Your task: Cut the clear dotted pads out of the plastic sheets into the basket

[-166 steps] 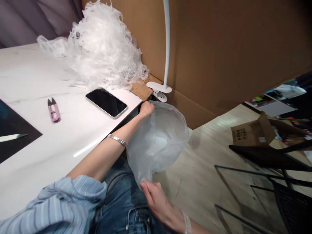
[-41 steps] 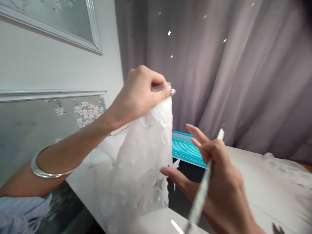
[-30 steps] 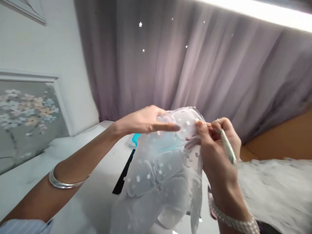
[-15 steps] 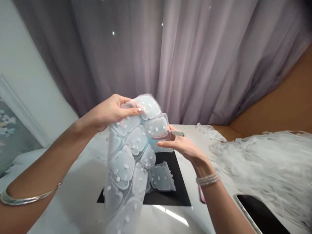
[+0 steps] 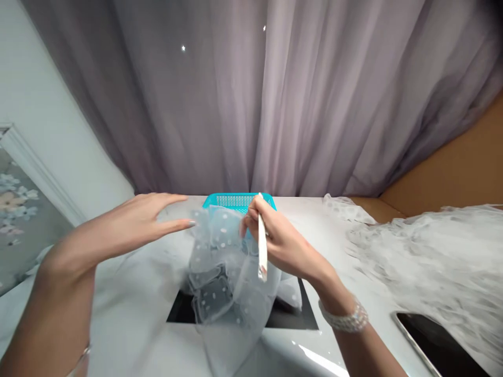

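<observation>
Sheer white fabric with white dots (image 5: 223,230) hangs in loose folds in the middle, its lower part spread over a black mat (image 5: 293,317). My left hand (image 5: 149,222) is open at the fabric's upper left, thumb and fingers apart, nothing between them. In my right hand (image 5: 271,230), closed at the fabric's upper right, is a slim white stick-like tool (image 5: 262,251) pointing down toward me; its kind is unclear. Whether those fingers also pinch the cloth is hidden.
Behind the fabric stands a turquoise plastic basket (image 5: 236,199). To the right lie a heap of white tulle strips (image 5: 428,256), a small dotted piece (image 5: 348,209) and a phone (image 5: 436,340). A grey curtain (image 5: 220,104) hangs behind the white table (image 5: 137,319).
My left hand has let go of the fabric and moved left. The raised fabric has dropped lower, uncovering the turquoise basket. My right hand has moved slightly left, its tool now showing lengthwise.
</observation>
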`<state>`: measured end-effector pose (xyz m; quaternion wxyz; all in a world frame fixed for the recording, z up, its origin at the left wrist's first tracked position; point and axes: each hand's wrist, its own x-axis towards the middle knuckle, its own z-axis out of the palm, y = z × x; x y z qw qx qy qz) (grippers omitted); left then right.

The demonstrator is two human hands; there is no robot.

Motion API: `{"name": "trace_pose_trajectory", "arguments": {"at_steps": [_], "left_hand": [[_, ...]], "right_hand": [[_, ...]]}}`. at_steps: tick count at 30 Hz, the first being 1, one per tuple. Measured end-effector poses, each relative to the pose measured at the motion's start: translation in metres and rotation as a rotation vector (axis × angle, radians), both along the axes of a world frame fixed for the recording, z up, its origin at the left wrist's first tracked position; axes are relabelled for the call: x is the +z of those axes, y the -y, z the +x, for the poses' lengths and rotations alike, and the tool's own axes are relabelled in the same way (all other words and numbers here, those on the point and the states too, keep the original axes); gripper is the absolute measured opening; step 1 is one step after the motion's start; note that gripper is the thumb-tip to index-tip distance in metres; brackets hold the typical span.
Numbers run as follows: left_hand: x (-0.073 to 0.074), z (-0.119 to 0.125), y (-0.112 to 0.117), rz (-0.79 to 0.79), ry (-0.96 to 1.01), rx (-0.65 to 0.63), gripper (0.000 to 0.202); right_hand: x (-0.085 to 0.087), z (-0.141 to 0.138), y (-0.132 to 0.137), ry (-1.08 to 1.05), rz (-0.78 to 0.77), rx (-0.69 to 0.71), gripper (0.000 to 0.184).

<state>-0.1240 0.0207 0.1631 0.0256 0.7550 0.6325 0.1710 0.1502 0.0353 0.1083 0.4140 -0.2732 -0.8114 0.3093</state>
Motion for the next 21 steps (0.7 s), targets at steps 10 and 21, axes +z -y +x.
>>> {"name": "trace_pose_trajectory", "arguments": {"at_steps": [10,21], "left_hand": [[-0.006,0.102,-0.031,-0.169,0.294,-0.722,0.032],[-0.008,0.102,-0.003,0.614,0.368,-0.432,0.021]], "right_hand": [[0.006,0.011,0.007,0.075,0.147,-0.235,0.028],[0.015,0.030,0.000,0.069,0.565,-0.900,0.015]]}}
